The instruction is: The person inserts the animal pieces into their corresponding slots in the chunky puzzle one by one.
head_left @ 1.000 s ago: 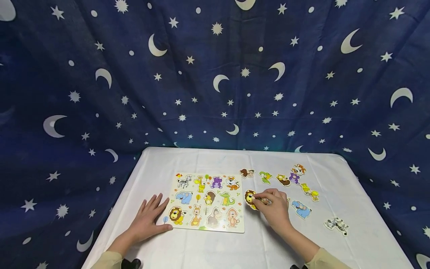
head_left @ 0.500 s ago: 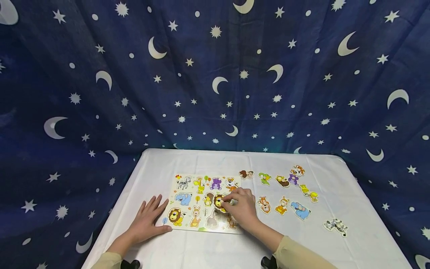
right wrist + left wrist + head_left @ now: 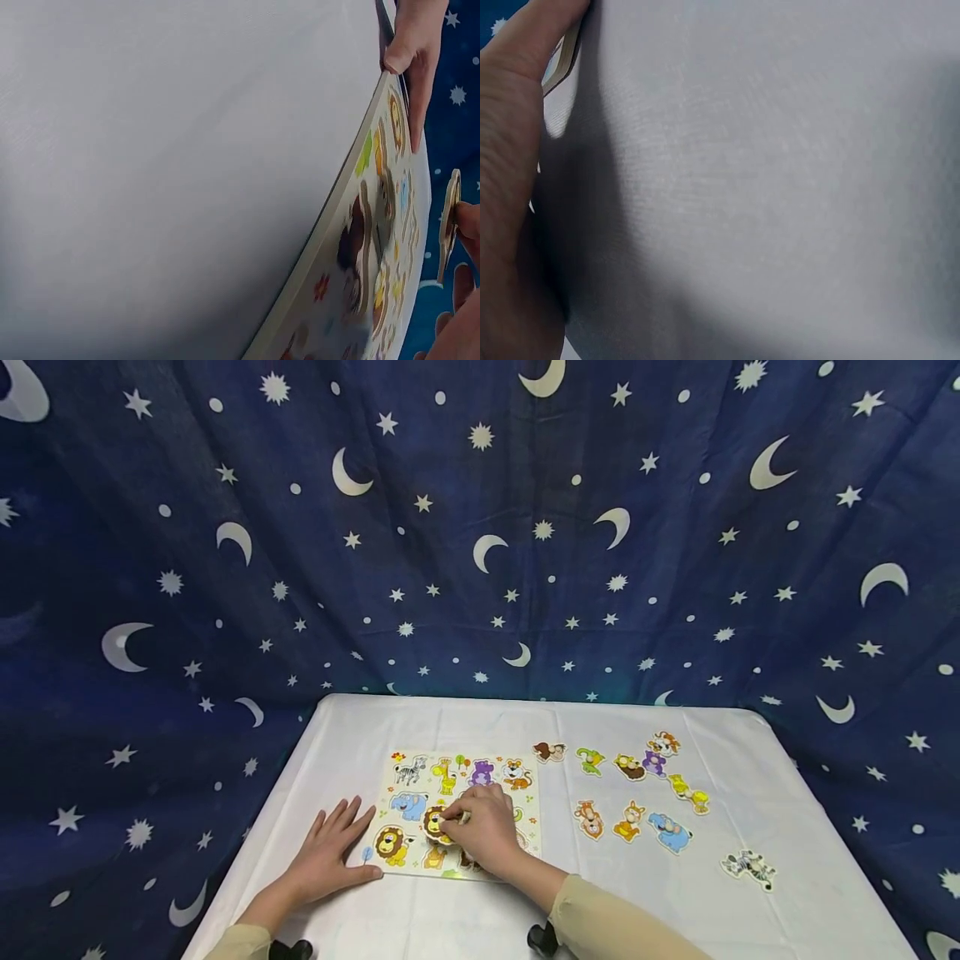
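My right hand [image 3: 486, 831] pinches a lion puzzle piece [image 3: 435, 824] between thumb and fingers over the middle of the puzzle board [image 3: 457, 875]. Seen edge-on in the right wrist view, the lion piece [image 3: 449, 225] is held off the board. Printed at the board's lower left corner is a lion picture [image 3: 391, 845], just left of the held piece. My left hand [image 3: 330, 852] lies flat with fingers spread, its thumb at that same corner. The right hand and forearm cover part of the board's lower right.
Right of the board lie loose animal pieces, among them an elephant [image 3: 670, 832], a kangaroo [image 3: 629, 821], a monkey [image 3: 588, 820] and a zebra [image 3: 748, 869]. More lie farther back, such as a crocodile [image 3: 590, 761]. A starry curtain [image 3: 480, 527] hangs behind the white table [image 3: 600, 910].
My right hand has carried the lion piece leftward from the tablecloth beside the board to over the board's middle. The left hand has stayed in place at the corner.
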Demonstrator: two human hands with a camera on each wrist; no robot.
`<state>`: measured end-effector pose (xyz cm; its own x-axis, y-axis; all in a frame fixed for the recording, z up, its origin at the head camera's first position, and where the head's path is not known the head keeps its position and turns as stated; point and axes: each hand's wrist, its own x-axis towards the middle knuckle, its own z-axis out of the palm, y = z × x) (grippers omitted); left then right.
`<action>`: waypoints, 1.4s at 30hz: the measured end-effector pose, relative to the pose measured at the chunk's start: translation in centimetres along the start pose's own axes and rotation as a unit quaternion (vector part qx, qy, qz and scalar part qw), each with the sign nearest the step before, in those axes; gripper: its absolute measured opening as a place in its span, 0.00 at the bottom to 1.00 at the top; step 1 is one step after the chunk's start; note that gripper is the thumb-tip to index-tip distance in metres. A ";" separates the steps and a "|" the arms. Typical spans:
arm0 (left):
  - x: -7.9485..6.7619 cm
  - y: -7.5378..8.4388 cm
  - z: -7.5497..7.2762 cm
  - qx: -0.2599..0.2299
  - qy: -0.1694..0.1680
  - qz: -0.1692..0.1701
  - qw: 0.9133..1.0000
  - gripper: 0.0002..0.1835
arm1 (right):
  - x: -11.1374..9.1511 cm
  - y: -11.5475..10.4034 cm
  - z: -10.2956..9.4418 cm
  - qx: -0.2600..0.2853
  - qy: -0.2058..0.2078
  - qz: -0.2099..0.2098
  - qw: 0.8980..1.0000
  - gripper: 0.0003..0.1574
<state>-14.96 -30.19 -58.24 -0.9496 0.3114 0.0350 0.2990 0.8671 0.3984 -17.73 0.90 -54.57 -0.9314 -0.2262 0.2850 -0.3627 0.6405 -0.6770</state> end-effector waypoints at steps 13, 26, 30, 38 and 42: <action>0.0 0.2 -0.1 -0.020 0.012 0.023 0.999 0.56 | 0.7 -2.1 2.8 -0.054 -0.035 -0.032 0.997 0.03; -0.2 -0.2 -0.1 -0.018 0.007 0.015 1.000 0.56 | 0.9 -3.6 5.0 -0.107 -0.052 -0.049 0.992 0.03; -0.3 -0.3 0.2 -0.021 0.028 0.033 0.999 0.55 | 1.0 -3.8 5.6 -0.106 -0.058 -0.046 0.992 0.03; -0.2 -0.3 0.2 -0.024 0.011 0.017 1.000 0.56 | 1.1 -3.8 6.7 -0.121 -0.063 -0.038 0.990 0.04; -0.1 -0.2 0.0 -0.017 0.006 0.013 1.000 0.56 | 1.2 -3.9 7.0 -0.125 -0.060 -0.033 0.990 0.04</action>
<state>-14.94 -30.39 -58.30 -0.9427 0.3289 0.0557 0.3202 0.8455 0.4273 -17.69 -7.00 -56.36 -0.9083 -0.3497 0.2294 -0.4180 0.7794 -0.4668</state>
